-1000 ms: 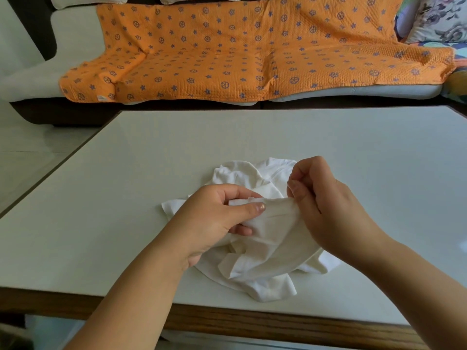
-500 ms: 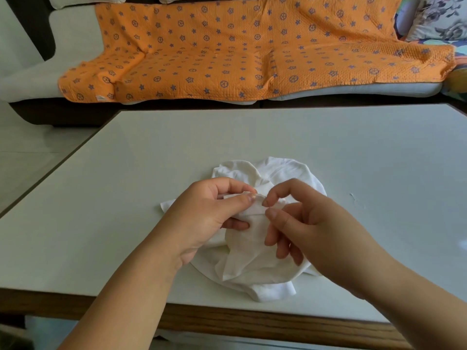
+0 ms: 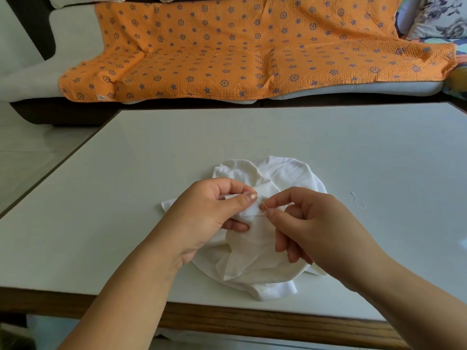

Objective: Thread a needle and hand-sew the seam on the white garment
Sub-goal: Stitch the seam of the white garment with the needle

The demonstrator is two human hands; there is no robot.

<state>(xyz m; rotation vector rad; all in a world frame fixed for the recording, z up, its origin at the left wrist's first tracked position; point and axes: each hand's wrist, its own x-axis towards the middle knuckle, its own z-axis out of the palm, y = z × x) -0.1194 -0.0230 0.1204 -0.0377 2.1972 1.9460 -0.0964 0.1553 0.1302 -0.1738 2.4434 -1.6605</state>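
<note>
A crumpled white garment [image 3: 285, 173] lies near the front of the white table [image 3: 126, 198]. My left hand [image 3: 209, 218] pinches a raised fold of the garment between thumb and fingers. My right hand [image 3: 310, 223] pinches a thin silver needle [image 3: 262, 203] between thumb and forefinger, its point at the fold just beside my left thumb. The thread at the needle is too fine to make out.
A loose curl of white thread [image 3: 358, 201] lies on the table right of the garment. Behind the table stands a sofa with an orange patterned blanket [image 3: 227, 51] and a floral cushion [image 3: 439, 16]. The table's wooden front edge [image 3: 252, 322] runs below my forearms.
My right hand let go of the stretched fabric, moved left toward my left thumb and now brings the needle to the fold. My left hand keeps its pinch on the fold.
</note>
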